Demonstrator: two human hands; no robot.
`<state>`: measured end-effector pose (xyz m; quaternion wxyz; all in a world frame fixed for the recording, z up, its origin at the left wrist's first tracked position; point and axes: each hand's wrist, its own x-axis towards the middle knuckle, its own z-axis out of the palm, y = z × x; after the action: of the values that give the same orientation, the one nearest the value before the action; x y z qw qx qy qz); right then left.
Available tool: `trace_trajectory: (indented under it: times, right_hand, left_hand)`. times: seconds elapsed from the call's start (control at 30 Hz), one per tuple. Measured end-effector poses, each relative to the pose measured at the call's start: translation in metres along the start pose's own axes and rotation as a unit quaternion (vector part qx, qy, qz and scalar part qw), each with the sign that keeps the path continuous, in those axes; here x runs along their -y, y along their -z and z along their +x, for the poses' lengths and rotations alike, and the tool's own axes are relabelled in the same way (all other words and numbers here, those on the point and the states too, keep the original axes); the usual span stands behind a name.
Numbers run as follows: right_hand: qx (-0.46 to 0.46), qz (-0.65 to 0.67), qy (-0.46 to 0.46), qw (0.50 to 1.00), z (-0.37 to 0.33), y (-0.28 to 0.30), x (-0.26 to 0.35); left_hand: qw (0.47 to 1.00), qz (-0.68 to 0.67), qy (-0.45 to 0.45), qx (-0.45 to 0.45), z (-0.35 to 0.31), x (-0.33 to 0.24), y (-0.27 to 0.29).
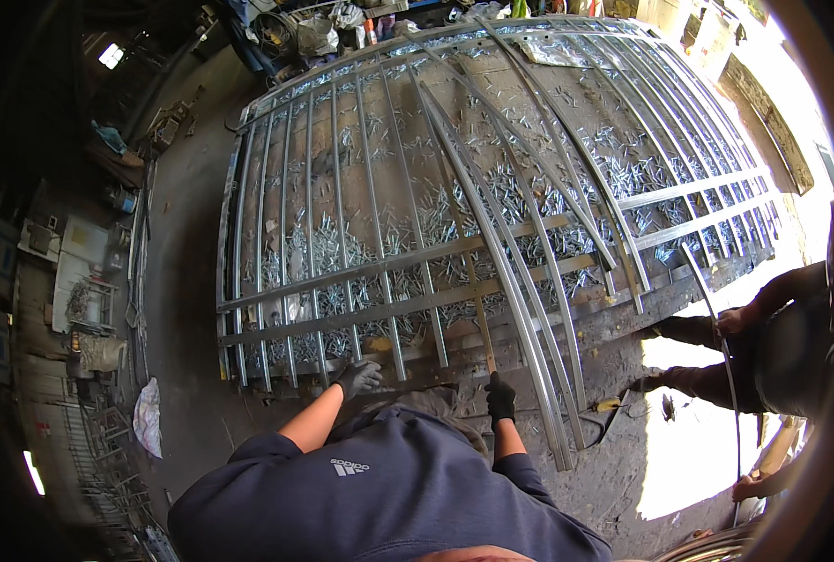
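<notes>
A large metal frame [370, 309] of parallel bars with cross rails lies in front of me. My left hand [358, 378], in a dark grey glove, is at the near ends of the bars on the left, its fingers stretched out and holding nothing that I can see. Further right my right hand [500, 399], in a black glove, is closed around the near end of a narrow brownish strip [480, 323]. Beside it, several loose long metal bars [506, 272] lie slantwise across the frame, their near ends jutting out past its edge.
Many small metal pieces [323, 253] are scattered beneath the bars. At the right a co-worker's hand [734, 321] and another hand [747, 488] are at a long thin strip [728, 375]. A white sack [148, 417] lies on the floor at left. Clutter [314, 36] lines the far edge.
</notes>
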<state>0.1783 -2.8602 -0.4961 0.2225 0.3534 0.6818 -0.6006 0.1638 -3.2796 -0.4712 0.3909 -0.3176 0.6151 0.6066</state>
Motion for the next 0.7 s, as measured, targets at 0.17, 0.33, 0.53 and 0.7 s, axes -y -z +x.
trace_trajectory:
  times: [0.17, 0.33, 0.53, 0.7]
  right_hand:
    - [-0.039, -0.021, 0.083, 0.996, 0.001, -0.004, -0.005]
    - [-0.026, -0.046, 0.061, 0.997, -0.001, 0.0, -0.002]
    - [-0.056, 0.062, 0.106, 0.991, 0.003, -0.009, -0.004]
    - [-0.016, 0.034, 0.011, 0.999, 0.002, -0.002, -0.013]
  left_hand:
    - [0.999, 0.035, -0.01, -0.014, 0.0, 0.001, -0.001]
    - [1.0, -0.015, -0.012, 0.012, -0.014, -0.008, -0.013]
    - [1.0, 0.027, 0.002, -0.005, -0.03, -0.01, -0.014]
    - [0.996, 0.083, -0.015, -0.003, -0.032, -0.005, -0.018]
